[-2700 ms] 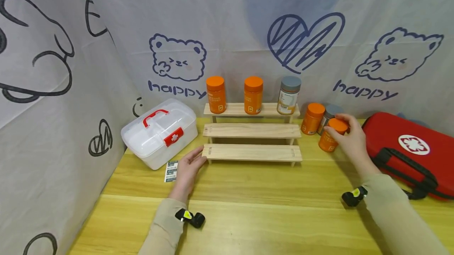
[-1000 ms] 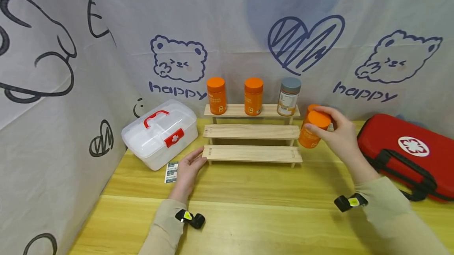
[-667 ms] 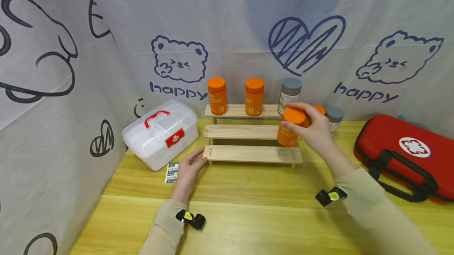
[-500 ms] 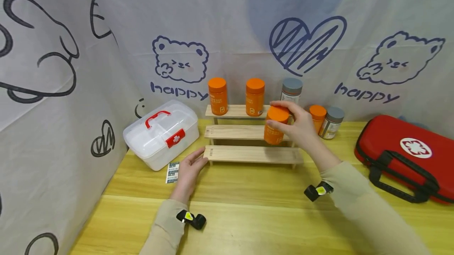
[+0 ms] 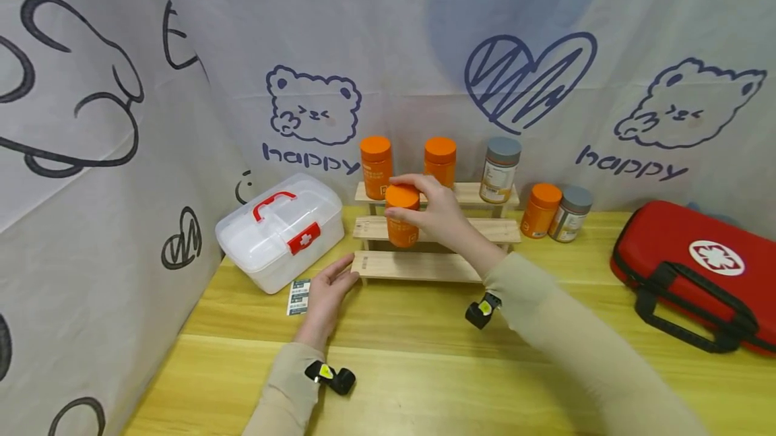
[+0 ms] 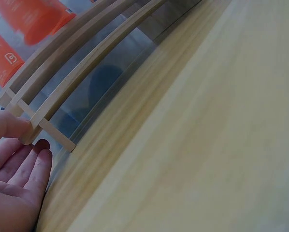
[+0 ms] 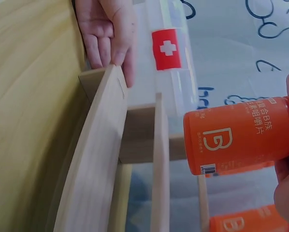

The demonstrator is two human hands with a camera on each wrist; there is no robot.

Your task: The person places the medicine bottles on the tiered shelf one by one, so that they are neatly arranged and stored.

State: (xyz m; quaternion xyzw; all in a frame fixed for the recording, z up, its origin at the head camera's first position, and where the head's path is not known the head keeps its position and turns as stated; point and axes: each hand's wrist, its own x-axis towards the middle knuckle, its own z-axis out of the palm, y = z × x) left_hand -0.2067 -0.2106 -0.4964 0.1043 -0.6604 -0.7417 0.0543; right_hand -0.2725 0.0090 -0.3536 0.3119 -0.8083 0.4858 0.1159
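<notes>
The right hand [image 5: 438, 213] is gripping the held orange jar [image 5: 403, 226] near its lid, thumb and fingers closing from opposite sides, at the centre of the head frame; the jar is standing roughly upright there, showing before the middle shelf [image 5: 371, 228], though whether its base is touching the wood cannot be told; the left hand [image 5: 327, 294], well apart from the right, is pinching the left end of the wooden rack's [image 5: 418, 265] lowest shelf, below and left of centre; along the top shelf two orange jars [image 5: 377, 170] and a grey-lidded jar [image 5: 500, 180] are standing in a row, the middle one partly hiding behind the right hand; right of the rack another orange jar [image 5: 541, 212] and a second grey-lidded jar [image 5: 570, 217] are standing side by side; a red case [image 5: 657, 240] is lying at the right edge; a clear-lidded white box [image 5: 269, 237] is sitting at centre left, a printed strip [image 5: 298, 298] lying just below it.
</notes>
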